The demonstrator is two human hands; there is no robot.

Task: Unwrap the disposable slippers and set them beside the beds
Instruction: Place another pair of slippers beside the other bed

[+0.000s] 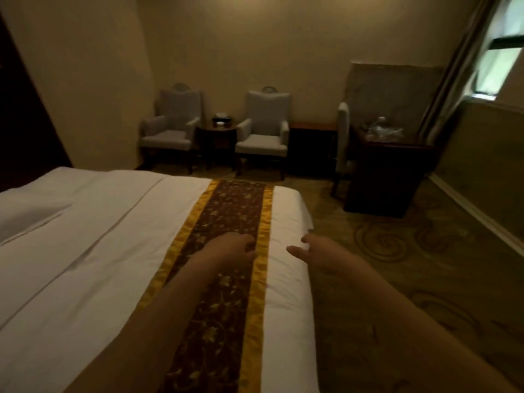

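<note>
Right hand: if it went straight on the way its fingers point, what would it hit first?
Likely the left hand: the right hand points leftward across the bed toward it, with only white bedding showing in the gap between. Relative depth is unclear.

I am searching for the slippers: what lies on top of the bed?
A brown-and-gold runner lies across the white bed. The left forearm covers part of the runner; no slippers are visible.

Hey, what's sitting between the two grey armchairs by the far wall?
A small dark side table stands between the left armchair and the right armchair, with a small dark box on top, per the head view.
</note>
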